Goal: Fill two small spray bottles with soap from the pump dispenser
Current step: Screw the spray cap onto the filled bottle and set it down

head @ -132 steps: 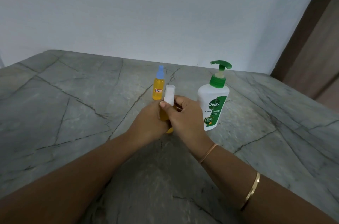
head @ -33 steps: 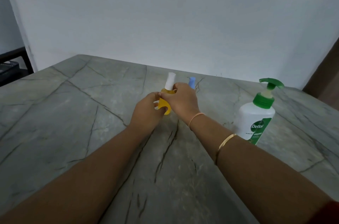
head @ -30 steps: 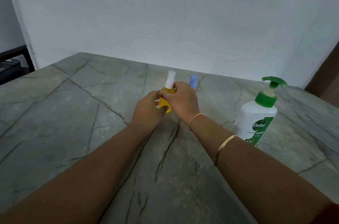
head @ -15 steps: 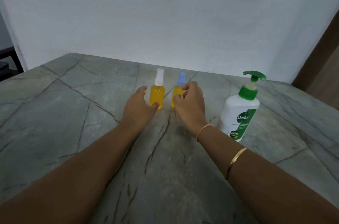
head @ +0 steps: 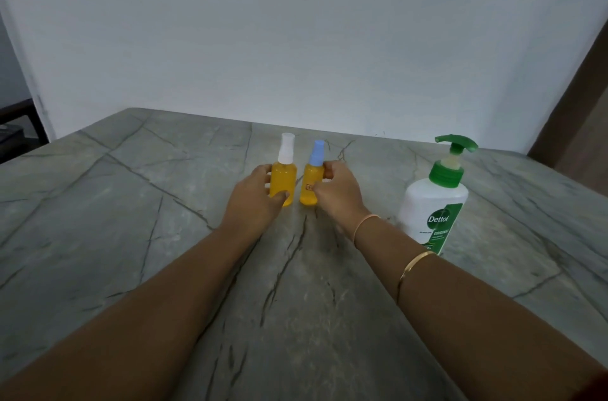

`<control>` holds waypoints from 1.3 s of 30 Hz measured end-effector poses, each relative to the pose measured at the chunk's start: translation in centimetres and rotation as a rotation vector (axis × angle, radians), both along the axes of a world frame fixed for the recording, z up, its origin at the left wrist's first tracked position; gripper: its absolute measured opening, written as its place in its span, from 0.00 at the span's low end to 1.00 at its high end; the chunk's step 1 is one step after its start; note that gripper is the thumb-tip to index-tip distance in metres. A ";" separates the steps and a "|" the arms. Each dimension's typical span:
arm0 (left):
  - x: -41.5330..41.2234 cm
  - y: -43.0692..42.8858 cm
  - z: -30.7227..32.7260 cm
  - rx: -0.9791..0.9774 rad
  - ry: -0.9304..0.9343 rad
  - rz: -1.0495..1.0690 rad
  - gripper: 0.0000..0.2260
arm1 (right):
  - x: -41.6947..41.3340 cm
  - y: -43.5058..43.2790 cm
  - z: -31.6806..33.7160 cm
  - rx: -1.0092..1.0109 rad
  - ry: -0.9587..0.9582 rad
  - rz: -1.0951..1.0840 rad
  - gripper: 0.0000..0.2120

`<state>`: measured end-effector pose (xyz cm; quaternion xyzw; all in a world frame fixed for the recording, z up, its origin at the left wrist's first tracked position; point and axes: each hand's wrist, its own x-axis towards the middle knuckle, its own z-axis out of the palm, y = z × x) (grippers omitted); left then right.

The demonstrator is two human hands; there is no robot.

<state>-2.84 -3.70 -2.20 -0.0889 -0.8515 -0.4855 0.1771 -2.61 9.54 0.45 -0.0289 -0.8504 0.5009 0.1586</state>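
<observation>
**A:** Where are the two spray bottles?

**B:** Both stand upright on the grey stone table (head: 131,219), at about twelve o'clock from the person. The white-capped bottle (head: 283,182) is just beside the blue-capped bottle (head: 311,185), at its nine o'clock, with a narrow gap between them. Each holds orange-yellow liquid up to the shoulder.

**A:** And the hands?

**B:** The left hand (head: 253,201) grasps the white-capped bottle, thumb across its lower front and fingers round its nine o'clock side. The right hand (head: 339,195) grasps the blue-capped bottle, thumb by the small label and fingers curled round its three o'clock side.

**A:** The soap?

**B:** The pump dispenser (head: 434,203), white with a green pump head, stands at two o'clock, well apart from the bottles and close beside the right forearm. No hand touches it.

**A:** Anything on the arms?

**B:** An orange band (head: 365,223) at the right wrist, and a gold bangle (head: 416,264) further up that forearm.
</observation>
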 end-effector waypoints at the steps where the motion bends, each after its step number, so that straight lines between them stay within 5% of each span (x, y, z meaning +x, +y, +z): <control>1: -0.1 0.0 0.0 -0.011 0.003 -0.004 0.23 | 0.0 -0.3 -0.3 0.026 0.013 0.011 0.16; 19: -2.4 0.3 -0.3 -0.044 -0.008 0.016 0.22 | -2.7 -0.7 -0.8 0.225 0.018 -0.009 0.13; 39: -7.6 1.7 -0.4 -0.156 -0.006 0.032 0.21 | -6.6 -0.8 -0.1 0.211 -0.041 -0.091 0.09</control>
